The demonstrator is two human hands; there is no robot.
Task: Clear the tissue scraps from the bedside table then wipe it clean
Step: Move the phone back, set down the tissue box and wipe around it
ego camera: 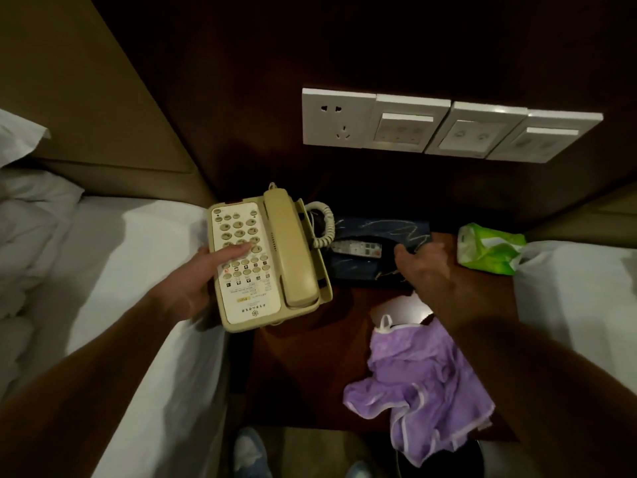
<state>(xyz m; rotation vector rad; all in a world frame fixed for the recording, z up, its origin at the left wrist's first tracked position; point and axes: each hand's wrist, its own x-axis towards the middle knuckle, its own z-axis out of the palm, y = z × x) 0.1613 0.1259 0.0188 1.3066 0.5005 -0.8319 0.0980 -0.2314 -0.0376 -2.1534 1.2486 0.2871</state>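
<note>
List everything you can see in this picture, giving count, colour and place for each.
telephone: one, cream, held over the table's left edge
bedside table: one, reddish-brown, between two beds
cloth: one, purple, table's front
tissue pack: one, green, table's right rear
tray: one, dark blue, table's rear, holding a remote
wall plates: four, white, wall above
beds: two, white, either side
shoes: two, blue-white, bottom edge
left hand: one, grips the telephone
right hand: one, on the tray, grip unclear

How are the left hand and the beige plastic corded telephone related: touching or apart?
Touching. The head view shows the left hand gripping the beige plastic corded telephone, thumb across its front.
</note>
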